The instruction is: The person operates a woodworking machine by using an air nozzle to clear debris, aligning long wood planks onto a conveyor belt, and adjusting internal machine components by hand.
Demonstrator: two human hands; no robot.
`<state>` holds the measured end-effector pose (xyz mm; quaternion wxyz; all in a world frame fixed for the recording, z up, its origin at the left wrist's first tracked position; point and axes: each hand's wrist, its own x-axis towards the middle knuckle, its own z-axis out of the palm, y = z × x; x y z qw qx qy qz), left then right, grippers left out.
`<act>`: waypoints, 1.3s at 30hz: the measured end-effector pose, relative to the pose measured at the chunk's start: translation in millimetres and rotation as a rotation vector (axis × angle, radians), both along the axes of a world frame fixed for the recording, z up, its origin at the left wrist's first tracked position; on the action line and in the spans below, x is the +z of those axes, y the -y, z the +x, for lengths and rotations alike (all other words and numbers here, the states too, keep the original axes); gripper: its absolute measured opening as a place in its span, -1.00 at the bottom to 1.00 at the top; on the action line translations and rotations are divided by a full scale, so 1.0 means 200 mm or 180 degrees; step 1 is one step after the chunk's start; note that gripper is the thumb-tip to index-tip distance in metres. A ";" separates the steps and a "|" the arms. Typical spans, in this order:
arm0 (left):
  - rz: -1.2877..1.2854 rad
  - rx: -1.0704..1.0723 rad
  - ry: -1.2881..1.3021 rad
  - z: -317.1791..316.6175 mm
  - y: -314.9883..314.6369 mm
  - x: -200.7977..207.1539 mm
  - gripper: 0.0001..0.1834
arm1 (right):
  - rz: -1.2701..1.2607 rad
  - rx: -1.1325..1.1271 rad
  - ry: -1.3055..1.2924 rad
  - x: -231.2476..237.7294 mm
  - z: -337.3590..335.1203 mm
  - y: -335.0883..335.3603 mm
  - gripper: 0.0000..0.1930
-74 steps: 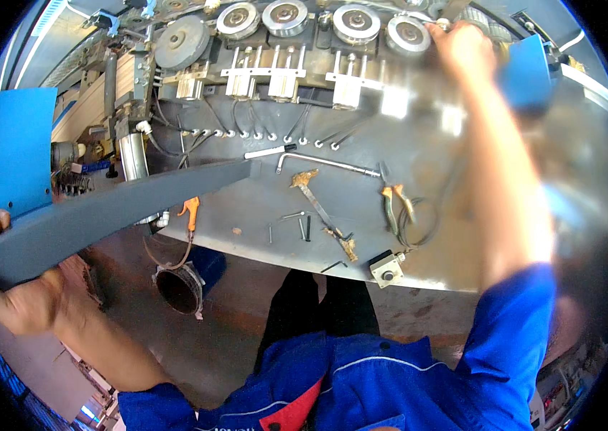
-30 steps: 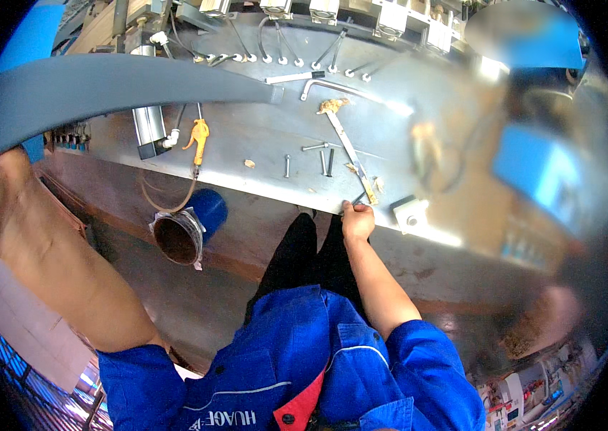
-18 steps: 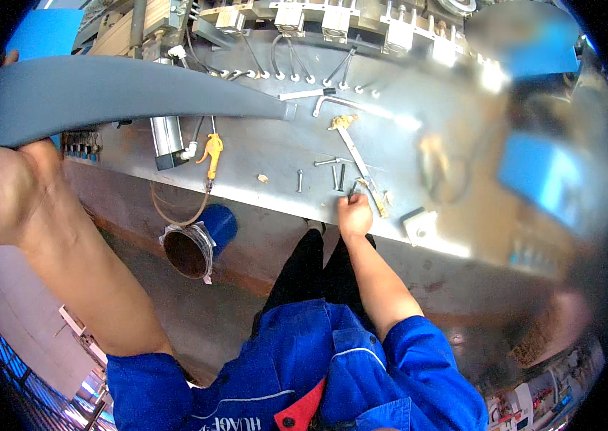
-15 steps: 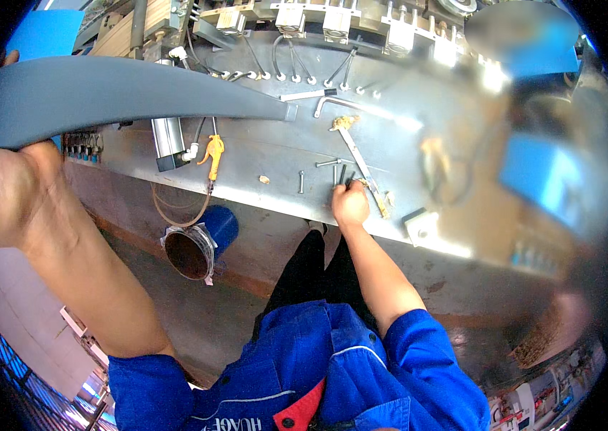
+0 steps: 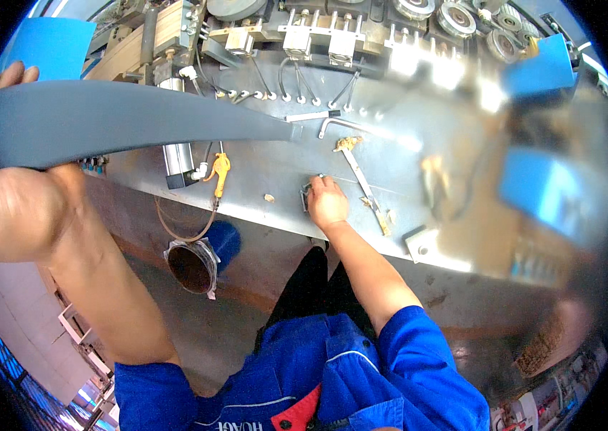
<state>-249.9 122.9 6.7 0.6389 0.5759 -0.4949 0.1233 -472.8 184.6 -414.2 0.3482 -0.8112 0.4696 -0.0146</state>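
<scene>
My left hand (image 5: pixel 20 208) is closed around the wide end of a long, curved dark grey panel (image 5: pixel 124 118), with its fingertips showing over the far edge. The panel's narrow end reaches right, above the metal worktop (image 5: pixel 253 154). My right hand (image 5: pixel 327 203) rests low on that worktop, fingers curled together over some small bolts. One bolt (image 5: pixel 304 199) shows left of the fingers; the rest are mostly hidden. To the hand's right lies a flat metal strip (image 5: pixel 358 176) crusted with yellowish residue. Farther back are a bent hex key (image 5: pixel 350 127) and a marker pen (image 5: pixel 311 116).
An orange air blow gun (image 5: pixel 220 174) hangs at the worktop's front edge, its hose looping down beside a blue bin (image 5: pixel 222 248). Pneumatic clamps and rollers (image 5: pixel 456 19) line the back. A holed metal block (image 5: pixel 422 246) sits at the front edge. The right side is blurred.
My right hand has moved left across the worktop and now covers bolts that lay exposed before. My left hand still grips the panel; the whole view has shifted slightly.
</scene>
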 end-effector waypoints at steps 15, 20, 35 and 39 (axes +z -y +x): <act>0.0089 0.0290 -0.0013 -0.05 -0.01 0.01 -0.47 | -0.0748 0.1357 -0.0067 -0.05 0.13 0.19 -0.79; 0.0024 0.0134 -0.0288 -0.07 -0.01 0.02 -0.44 | 0.0016 -0.0096 -0.0011 -0.04 0.04 0.06 -0.83; -0.0157 0.0160 -0.0306 -0.09 0.00 0.03 -0.47 | -0.0707 -0.0978 -0.1192 -0.02 -0.49 0.10 -0.60; -0.0201 0.0094 -0.0244 -0.08 0.01 0.03 -0.48 | -0.0387 -0.0880 -0.0626 0.01 -0.53 0.11 -0.68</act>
